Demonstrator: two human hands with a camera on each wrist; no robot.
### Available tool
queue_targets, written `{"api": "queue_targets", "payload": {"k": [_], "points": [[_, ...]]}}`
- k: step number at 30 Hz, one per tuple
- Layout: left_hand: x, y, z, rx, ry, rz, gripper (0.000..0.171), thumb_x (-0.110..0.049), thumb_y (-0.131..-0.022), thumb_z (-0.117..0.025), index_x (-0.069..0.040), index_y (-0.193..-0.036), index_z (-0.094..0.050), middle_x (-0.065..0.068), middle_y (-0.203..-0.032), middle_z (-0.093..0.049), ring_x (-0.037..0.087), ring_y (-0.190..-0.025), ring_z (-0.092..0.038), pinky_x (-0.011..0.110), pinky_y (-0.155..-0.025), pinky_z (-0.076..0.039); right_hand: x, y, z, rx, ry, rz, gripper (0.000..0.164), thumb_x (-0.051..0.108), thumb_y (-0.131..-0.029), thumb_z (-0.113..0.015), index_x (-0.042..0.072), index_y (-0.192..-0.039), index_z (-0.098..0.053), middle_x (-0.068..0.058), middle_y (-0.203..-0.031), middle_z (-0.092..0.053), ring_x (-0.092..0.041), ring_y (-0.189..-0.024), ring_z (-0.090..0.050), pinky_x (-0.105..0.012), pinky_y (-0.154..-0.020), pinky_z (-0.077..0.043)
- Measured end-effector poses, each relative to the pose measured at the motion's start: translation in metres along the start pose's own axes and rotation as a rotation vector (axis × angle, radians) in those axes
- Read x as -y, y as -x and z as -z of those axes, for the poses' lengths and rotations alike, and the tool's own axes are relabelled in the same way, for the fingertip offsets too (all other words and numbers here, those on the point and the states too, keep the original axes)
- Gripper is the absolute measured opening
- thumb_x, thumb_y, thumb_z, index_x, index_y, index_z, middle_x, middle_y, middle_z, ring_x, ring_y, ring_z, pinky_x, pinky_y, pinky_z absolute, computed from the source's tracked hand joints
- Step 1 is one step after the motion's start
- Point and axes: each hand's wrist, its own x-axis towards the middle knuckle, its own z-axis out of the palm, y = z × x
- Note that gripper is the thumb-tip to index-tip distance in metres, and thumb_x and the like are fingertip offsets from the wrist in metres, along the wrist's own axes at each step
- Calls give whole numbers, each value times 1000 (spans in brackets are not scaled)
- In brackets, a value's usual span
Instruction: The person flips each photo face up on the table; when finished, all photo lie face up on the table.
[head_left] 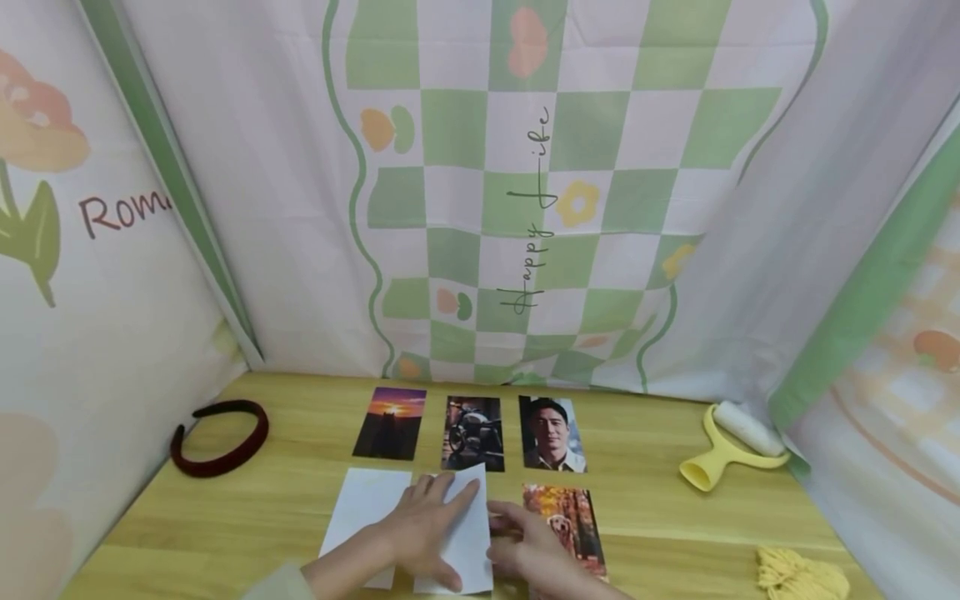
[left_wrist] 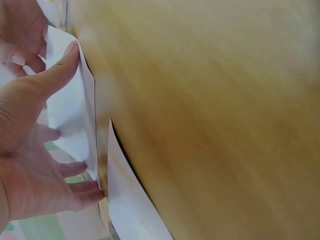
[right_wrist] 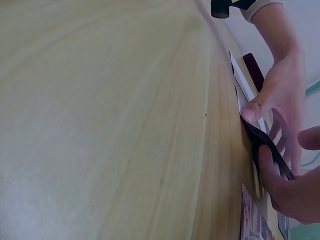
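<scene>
In the head view, my left hand lies with spread fingers on a white-faced card at the front of the table. At its right edge, my right hand pinches the card. That edge is bent up, and its dark underside shows by the right thumb in the right wrist view. A second white-faced card lies flat to the left, partly behind the left forearm. Beside the right hand is a photo card of a dog among autumn leaves, partly covered by that hand.
A back row holds a sunset photo, a motorcycle photo and a portrait photo. A dark red headband lies at left. On the right are a yellow-handled lint roller and a yellow yarn bundle. Printed curtains enclose the table.
</scene>
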Motion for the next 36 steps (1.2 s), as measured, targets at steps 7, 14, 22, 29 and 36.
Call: {"api": "queue_targets", "payload": {"k": [7,14,22,29,36], "points": [[-2,-3,-3,-54,152,64,137,-60,-65,-92,-27,-168,-7,25,-167,-28,51,-145,-39,68,-115,-40,-1,2,4,55,-41,27,74,-8,-85,-60,-12,-154,-33,-38,-135,-57,-28,-113,-69,-46,-91,-64],[1,-5,1,-171,366,47,125,-57,-73,-88,-21,-168,-15,33,-162,-35,55,-142,-43,71,-108,-46,-1,3,6,126,-99,81,75,-11,-89,-58,-8,-158,-29,-37,-133,-59,-22,-108,-68,-42,-92,-64],[0,-11,7,-312,596,83,93,-42,-93,-76,1,-161,-29,36,-154,-46,55,-140,-45,73,-110,-43,2,3,4,119,-91,104,72,-4,-92,-61,-9,-157,-30,-35,-132,-60,-19,-106,-70,-37,-84,-66],[-2,-17,16,-300,778,193,80,-36,-93,-77,-1,-156,-42,33,-157,-45,55,-139,-49,69,-113,-43,1,2,1,110,-70,80,70,-1,-93,-61,-8,-157,-32,-38,-133,-57,-18,-104,-68,-37,-81,-65],[5,-19,17,-300,871,251,67,-32,-93,-78,-4,-148,-53,23,-142,-61,41,-128,-58,64,-108,-48,0,3,1,146,-86,77,72,-1,-94,-61,-7,-158,-29,-36,-134,-57,-17,-102,-68,-36,-81,-64]]}}
